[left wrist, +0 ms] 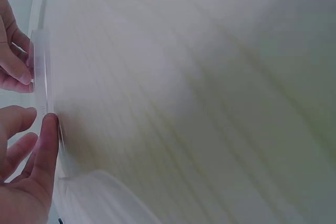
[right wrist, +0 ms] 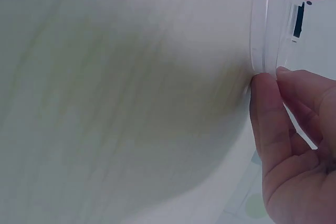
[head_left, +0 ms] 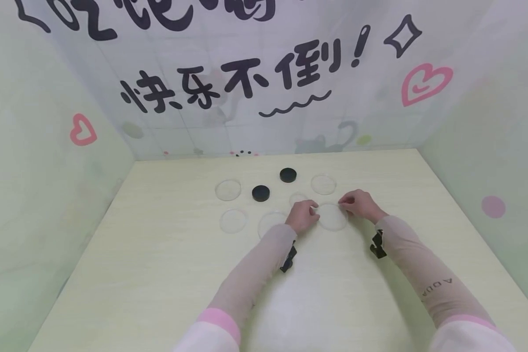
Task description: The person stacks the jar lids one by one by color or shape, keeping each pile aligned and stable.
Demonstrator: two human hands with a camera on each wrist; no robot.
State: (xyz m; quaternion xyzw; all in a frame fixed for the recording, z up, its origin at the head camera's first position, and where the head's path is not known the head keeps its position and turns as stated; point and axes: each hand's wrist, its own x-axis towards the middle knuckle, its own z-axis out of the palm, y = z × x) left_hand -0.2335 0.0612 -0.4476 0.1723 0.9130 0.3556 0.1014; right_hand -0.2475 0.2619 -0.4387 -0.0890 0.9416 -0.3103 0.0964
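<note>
A clear, shallow round petri dish (head_left: pixel 333 218) lies between the two hands in the head view. My left hand (head_left: pixel 301 217) pinches its left edge, with thumb and fingers on either side of the rim in the left wrist view. On the opposite edge, my right hand (head_left: pixel 361 204) grips the rim between thumb and fingertips. From the right wrist, the wall of the petri dish (right wrist: pixel 265 24) appears double-edged. Another clear dish (head_left: pixel 269 226) is partly covered by the left forearm, and a smaller clear round piece (head_left: pixel 297 199) sits just behind the left hand.
Two black discs (head_left: pixel 261 193) (head_left: pixel 288 175) rest behind the left hand on the pale wooden table (head_left: pixel 158 274). More clear dishes stand at the left (head_left: pixel 228 189), front left (head_left: pixel 232 221) and back right (head_left: pixel 323 184). Printed cloth walls (head_left: pixel 246 132) enclose the table's back and sides.
</note>
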